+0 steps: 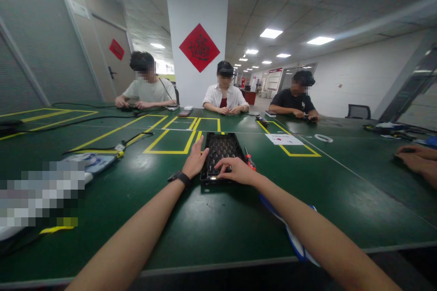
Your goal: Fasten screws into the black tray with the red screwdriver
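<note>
Landmark: black rectangular plastic tray with a patterned floor, lying on the table in front of the wearer.
Left hand: open, fingers extended, at the tray's left rim; black band on the wrist.
Right hand: fingers bent over the tray's near end; whether they grip anything, I cannot tell.
Surface: glossy dark green tabletop around the tray, marked with yellow tape outlines beyond it and to both sides.
Just right of tray: red-and-black-handled screwdriver.
Farther right: white printed paper sheet, then a white ring.
Right edge: another person's hands, well apart from the tray.
Beyond tray: three seated people along the far side, wearing dark headgear.
Room: white pillar behind the middle person, bearing a red diamond-shaped paper; panelled ceiling with lit square lamps.
</note>
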The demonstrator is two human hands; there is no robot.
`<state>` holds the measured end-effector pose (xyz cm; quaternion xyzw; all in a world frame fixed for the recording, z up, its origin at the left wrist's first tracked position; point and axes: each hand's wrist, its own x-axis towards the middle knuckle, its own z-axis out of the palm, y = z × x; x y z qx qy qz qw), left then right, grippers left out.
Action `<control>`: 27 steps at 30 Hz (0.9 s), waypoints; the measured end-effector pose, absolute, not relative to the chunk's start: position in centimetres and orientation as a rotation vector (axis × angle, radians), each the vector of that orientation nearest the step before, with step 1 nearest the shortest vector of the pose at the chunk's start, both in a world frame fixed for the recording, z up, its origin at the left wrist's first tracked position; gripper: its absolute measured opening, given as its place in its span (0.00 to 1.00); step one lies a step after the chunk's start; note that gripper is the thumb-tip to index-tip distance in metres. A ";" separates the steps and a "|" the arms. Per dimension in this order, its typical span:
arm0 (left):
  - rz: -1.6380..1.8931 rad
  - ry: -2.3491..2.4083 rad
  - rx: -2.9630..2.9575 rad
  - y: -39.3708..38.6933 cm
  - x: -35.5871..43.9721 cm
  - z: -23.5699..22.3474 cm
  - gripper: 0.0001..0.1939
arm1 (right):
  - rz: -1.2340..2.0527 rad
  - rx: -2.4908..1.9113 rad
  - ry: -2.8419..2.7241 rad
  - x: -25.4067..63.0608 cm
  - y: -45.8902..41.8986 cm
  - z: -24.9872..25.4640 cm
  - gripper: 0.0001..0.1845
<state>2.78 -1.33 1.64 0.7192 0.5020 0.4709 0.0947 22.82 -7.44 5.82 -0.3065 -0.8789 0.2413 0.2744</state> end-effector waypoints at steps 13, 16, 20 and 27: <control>1.386 1.574 2.251 -1.5 2.6 2.1 0.17 | 0.554 -0.804 -2.379 22.7 -7.4 5.9 0.16; 1.403 1.553 2.251 -1.6 2.6 2.2 0.15 | 0.573 -0.832 -2.377 22.8 -7.4 5.9 0.15; 1.434 1.555 2.176 -1.6 2.8 2.2 0.14 | 0.569 -0.811 -2.373 22.8 -7.3 5.7 0.15; 1.542 1.502 2.108 -2.1 3.2 2.3 0.20 | 0.566 -0.811 -2.370 22.7 -7.4 6.0 0.15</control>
